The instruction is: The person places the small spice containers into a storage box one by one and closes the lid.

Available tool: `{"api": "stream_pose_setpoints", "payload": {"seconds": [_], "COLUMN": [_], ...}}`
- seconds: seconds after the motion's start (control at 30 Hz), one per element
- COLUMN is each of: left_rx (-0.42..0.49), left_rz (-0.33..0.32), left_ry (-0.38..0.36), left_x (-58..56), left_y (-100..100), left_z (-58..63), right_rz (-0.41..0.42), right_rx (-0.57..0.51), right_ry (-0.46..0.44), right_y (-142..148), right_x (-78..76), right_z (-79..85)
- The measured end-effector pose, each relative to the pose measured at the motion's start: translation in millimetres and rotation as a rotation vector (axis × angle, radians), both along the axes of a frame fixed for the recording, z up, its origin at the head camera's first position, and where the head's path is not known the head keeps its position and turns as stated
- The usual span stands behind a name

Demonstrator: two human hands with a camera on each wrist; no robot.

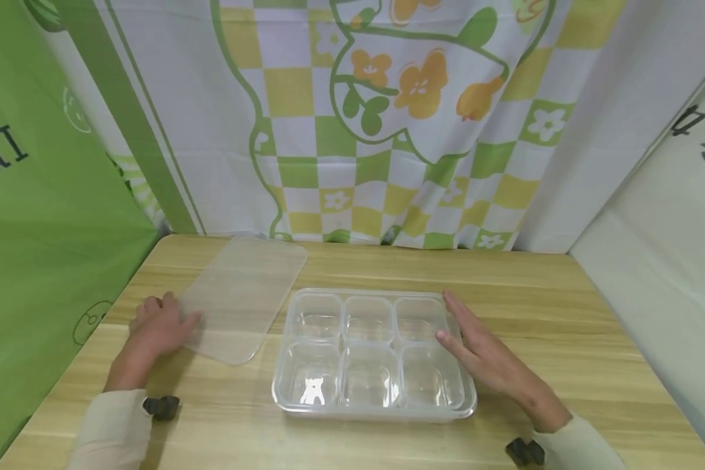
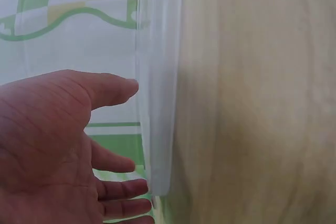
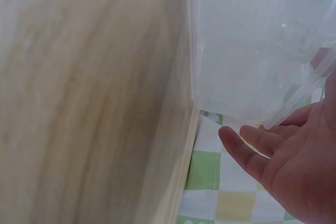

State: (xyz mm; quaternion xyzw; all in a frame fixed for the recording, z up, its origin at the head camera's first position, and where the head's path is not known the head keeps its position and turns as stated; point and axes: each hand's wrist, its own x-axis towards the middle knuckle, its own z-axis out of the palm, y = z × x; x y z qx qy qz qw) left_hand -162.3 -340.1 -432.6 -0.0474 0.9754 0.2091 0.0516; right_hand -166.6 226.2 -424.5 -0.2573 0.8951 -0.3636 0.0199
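Observation:
A clear plastic food container [image 1: 382, 412], divided into small square compartments, sits on the table with its top uncovered. To its left, a translucent flat lid [image 1: 247, 300] lies on the wood at a slant. My left hand [image 1: 161, 329] is at the lid's left edge, fingers spread and slightly bent; in the left wrist view its thumb and fingertips come up close to the lid [image 2: 161, 103], and contact is unclear. My right hand [image 1: 487, 356] rests along the container's right side with straight fingers, its thumb over the rim. The right wrist view shows the container wall [image 3: 247, 51] beside those fingers.
The wooden table [image 1: 564, 339] ends at a checked, flower-printed curtain [image 1: 382, 196] at the back. Green cloth [image 1: 47, 261] hangs on the left and white cloth [image 1: 664, 248] on the right. A small black device [image 1: 161, 408] is at the left cuff.

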Motion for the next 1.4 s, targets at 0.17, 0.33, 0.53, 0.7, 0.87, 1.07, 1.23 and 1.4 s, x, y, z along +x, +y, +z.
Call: {"api": "stream_pose_setpoints", "payload": {"seconds": [0.17,0.33,0.53,0.7,0.87,1.07,1.23,1.4], "left_rx": [-0.009,-0.019,-0.017,0.025,0.091,0.145,0.245,0.305], "left_rz": [-0.015,-0.018,-0.010,-0.003,0.028,0.039,0.058,0.103], "left_ry": [-0.033,-0.009,-0.014,-0.026,-0.018,0.037,0.063,0.181], "left_x": [7.2,10.3,5.8,2.5,1.6,0.3,-1.7,0.5], "left_y": [-5.8,-7.2,-5.4,-4.3,-4.7,-11.4,-16.7,-17.9], "left_z": [-4.8,-4.7,-2.2,0.5,5.8,8.5,10.0,11.1], "right_rz": [0.008,0.009,-0.003,-0.008,-0.011,-0.006,-0.008,-0.003], "right_rx": [-0.015,-0.009,0.010,0.013,0.019,0.024,0.029,0.022], "right_ry": [-0.020,-0.029,-0.023,-0.025,-0.020,-0.012,-0.008,-0.007], "right_y": [-1.1,-1.2,0.2,-0.1,-0.7,-1.7,-1.4,-1.9], "right_x": [0.9,1.0,1.2,2.5,2.4,0.9,0.5,0.3], "right_z": [-1.5,-1.3,1.0,1.1,1.5,2.3,2.3,2.2]}}
